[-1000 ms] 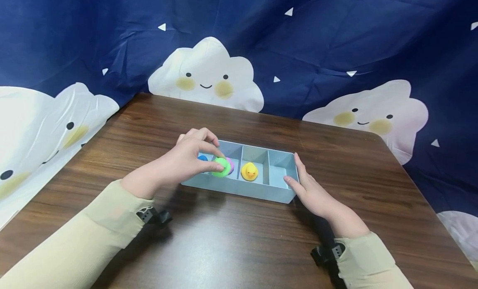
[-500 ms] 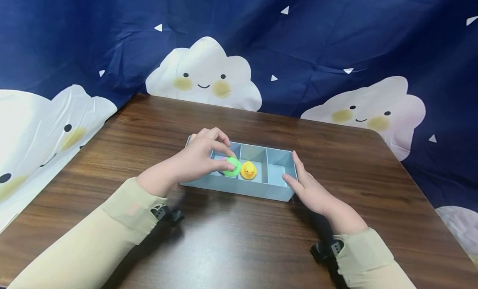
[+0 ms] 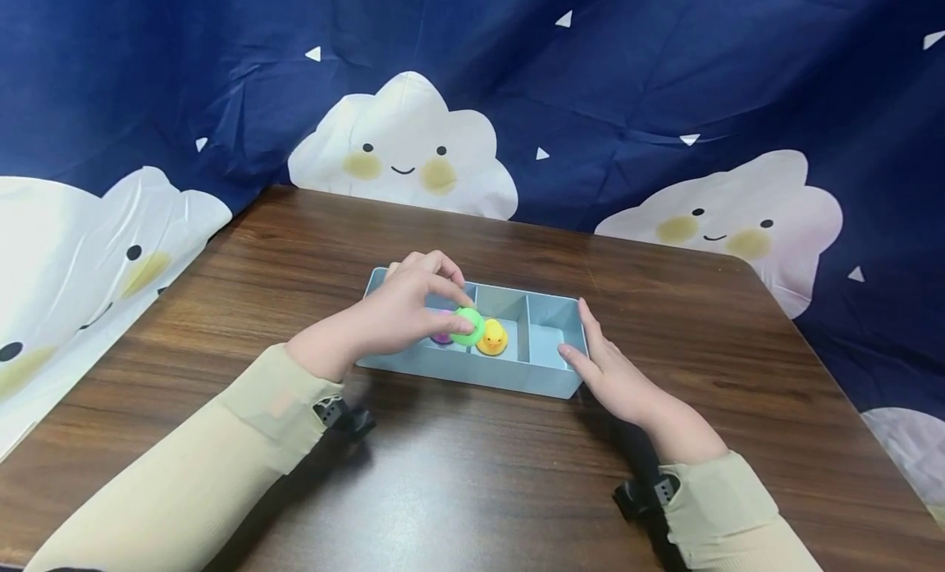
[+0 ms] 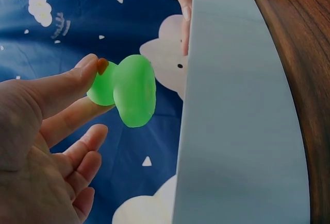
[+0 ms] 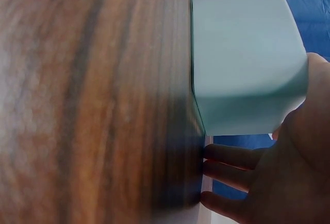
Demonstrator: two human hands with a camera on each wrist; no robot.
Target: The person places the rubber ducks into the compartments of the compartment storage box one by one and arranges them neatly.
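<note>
My left hand (image 3: 391, 313) pinches a green rubber duck (image 3: 467, 326) between thumb and index finger, above a light blue divided box (image 3: 502, 379). In the left wrist view the duck (image 4: 135, 90) shows its orange beak by the thumb, and the other fingers are loosely bent. Beneath it, a purple toy (image 3: 443, 337) in the box is partly covered by the hand. A yellow rubber duck (image 3: 491, 337) sits in the compartment to its right. My right hand (image 3: 620, 379) holds the box's right end, thumb over the front rim. My left hand hides the leftmost compartment's contents.
The box stands on a dark brown wooden table (image 3: 472, 482). A blue curtain (image 3: 591, 80) with white clouds hangs behind the table's far edge. Black wrist cameras (image 3: 347, 420) are strapped at both cuffs.
My left hand has carried the green duck rightward along the box, from over the purple toy to close beside the yellow duck. My right hand keeps its hold on the box end.
</note>
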